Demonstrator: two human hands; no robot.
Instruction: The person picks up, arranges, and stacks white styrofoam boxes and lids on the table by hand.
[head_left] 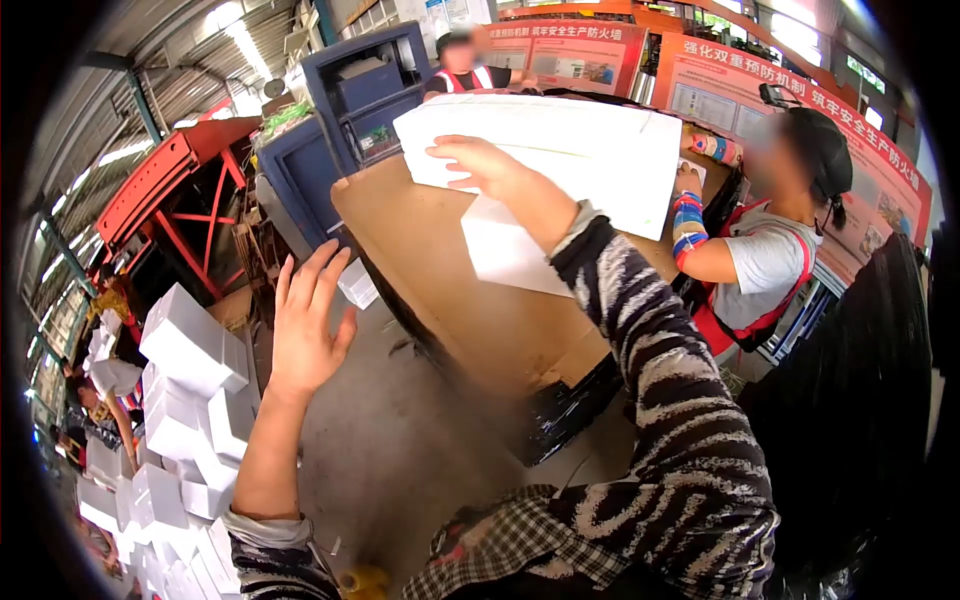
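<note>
My left hand (pixel 308 325) is raised with its fingers apart and nothing in it, over the floor beside a cardboard-covered surface (pixel 410 260). My right hand (pixel 485 168) reaches forward with spread fingers over a large white block (pixel 590 150); whether it touches the block cannot be made out. Below that block, partly hidden by my right forearm, lies another white piece (pixel 500 245) on the cardboard. A co-worker's hand is at the right end of the large block.
A co-worker (pixel 770 250) in a dark cap stands at the right, another person (pixel 465 70) at the far side. White boxes (pixel 180 410) are piled at the left. Blue cabinets (pixel 300 165) and a red metal frame (pixel 170 180) stand behind. Black plastic (pixel 840 400) hangs at the right.
</note>
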